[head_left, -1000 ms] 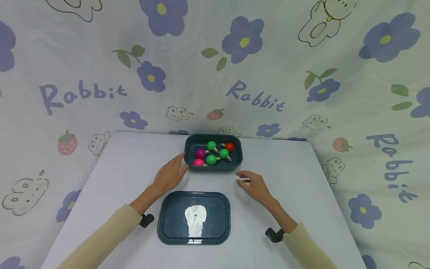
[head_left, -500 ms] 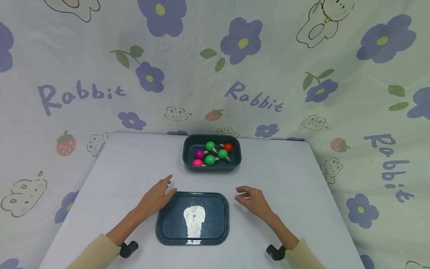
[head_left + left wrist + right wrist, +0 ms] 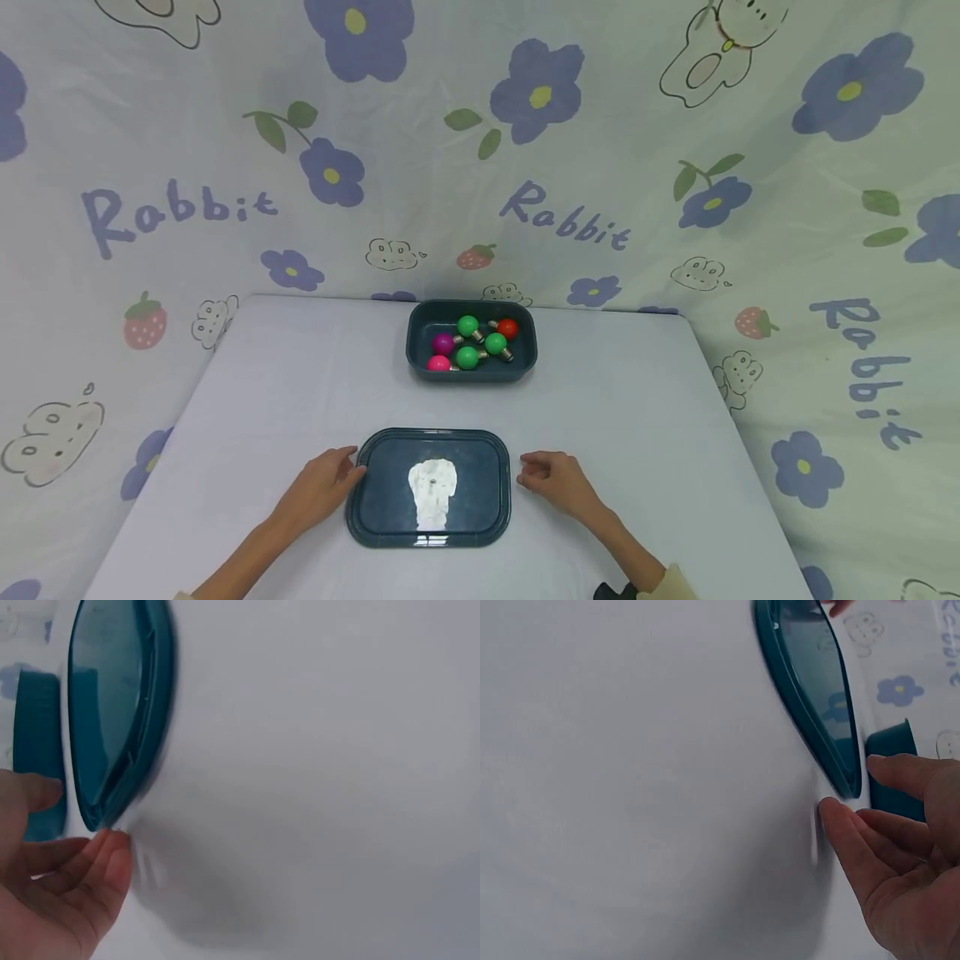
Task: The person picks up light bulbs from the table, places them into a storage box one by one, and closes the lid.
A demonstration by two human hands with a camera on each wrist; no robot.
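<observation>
A dark blue-green lid (image 3: 465, 508), rectangular with rounded corners and a raised rim, lies on the white table. My left hand (image 3: 318, 487) is at its left edge, with fingers loosely bent and thumb apart; in the left wrist view the fingertips come right at the lid's corner (image 3: 124, 735). On the other side my right hand (image 3: 558, 482) sits just off the right edge, fingers relaxed and holding nothing. Farther back stands a matching box (image 3: 472, 377) with several coloured light bulbs in it: green (image 3: 467, 358), red (image 3: 507, 329), purple (image 3: 442, 343) and pink (image 3: 438, 363).
The table (image 3: 645, 400) has a white cover. Behind it and along the sides hangs a pale curtain (image 3: 420, 167) printed with flowers, rabbits and strawberries. A strip of tabletop separates the box from the lid.
Both hands have drawn back toward the body. The left hand has left the box's side and come down to the lid's left edge; the right hand has come level with the lid's right edge.
</observation>
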